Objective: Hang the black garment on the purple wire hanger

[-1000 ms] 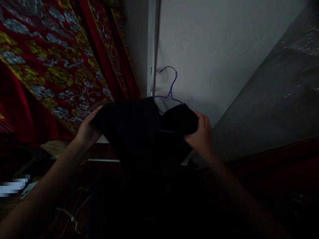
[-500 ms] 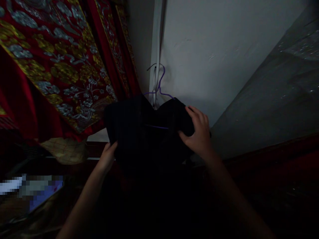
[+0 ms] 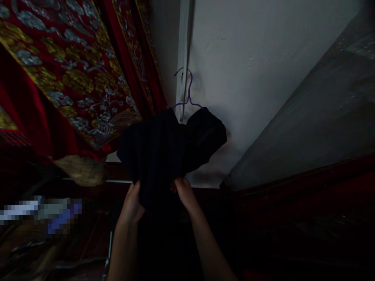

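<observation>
A dark, nearly black garment (image 3: pixel 158 148) with what look like short sleeves hangs on a purple hanger (image 3: pixel 190 91) against the pale wall. The hanger's hook is at a narrow vertical strip. My left hand (image 3: pixel 133 203) grips the garment's lower left edge, thumb on the front. My right hand (image 3: pixel 184 191) is closed on its lower right edge, the fingertips partly behind the cloth. Below the hands the cloth merges into deep shadow, so its hem cannot be made out.
Red cloth embroidered in gold and silver (image 3: pixel 79 78) hangs at the left. Below it is a pale checked cloth (image 3: pixel 84 171). A greyish translucent sheet (image 3: pixel 307 117) slants across the right. Blurred-out items (image 3: pixel 52 210) lie at lower left.
My right hand has left the garment's right shoulder and moved down and left to its lower edge. My left hand has shifted slightly lower. The garment's right sleeve now hangs free.
</observation>
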A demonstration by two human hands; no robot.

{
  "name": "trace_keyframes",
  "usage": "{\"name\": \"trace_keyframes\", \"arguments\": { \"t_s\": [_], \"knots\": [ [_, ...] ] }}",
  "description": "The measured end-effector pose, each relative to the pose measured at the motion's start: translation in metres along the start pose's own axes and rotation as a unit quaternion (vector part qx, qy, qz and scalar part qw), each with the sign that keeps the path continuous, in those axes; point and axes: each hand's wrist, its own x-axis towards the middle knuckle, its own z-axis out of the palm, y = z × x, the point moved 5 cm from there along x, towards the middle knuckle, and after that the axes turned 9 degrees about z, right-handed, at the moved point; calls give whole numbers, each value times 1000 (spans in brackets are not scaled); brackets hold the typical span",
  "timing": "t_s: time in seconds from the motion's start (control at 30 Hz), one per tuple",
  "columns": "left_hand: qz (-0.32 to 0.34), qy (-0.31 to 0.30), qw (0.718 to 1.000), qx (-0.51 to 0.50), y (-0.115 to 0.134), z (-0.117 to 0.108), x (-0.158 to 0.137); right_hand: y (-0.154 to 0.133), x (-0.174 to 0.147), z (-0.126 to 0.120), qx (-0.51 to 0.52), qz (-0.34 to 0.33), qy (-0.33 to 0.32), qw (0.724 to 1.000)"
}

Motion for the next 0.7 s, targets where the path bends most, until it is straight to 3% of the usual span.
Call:
{"name": "trace_keyframes", "arguments": {
  "t_s": [0.1, 0.2, 0.23, 0.3, 0.4, 0.47, 0.6, 0.7],
  "knots": [
    [-60, 34, 997, -44, -4, -1, -7, -9, -6, 0, 21, -2, -12, 1000],
    [-68, 31, 996, -52, -4, 4, -9, -11, -20, -6, 58, -9, -7, 998],
    [-43, 41, 997, -50, -2, 4, -8, -10, -25, -9, 75, -12, 0, 997],
    [73, 93, 993, -9, 3, -1, -6, -6, -34, -16, 99, -13, 16, 995],
    [274, 141, 940, 145, 4, -3, -11, -1, -42, -25, 89, -13, 34, 995],
    [320, 73, 914, 240, -9, 10, -13, -2, -43, -27, 70, -25, 30, 997],
    [245, -159, 918, 269, -52, 47, -19, -5, -46, -24, 26, -40, -11, 999],
    [194, -200, 926, 255, -68, 63, -27, -4, -49, -23, 2, -27, -39, 999]
  ]
}}
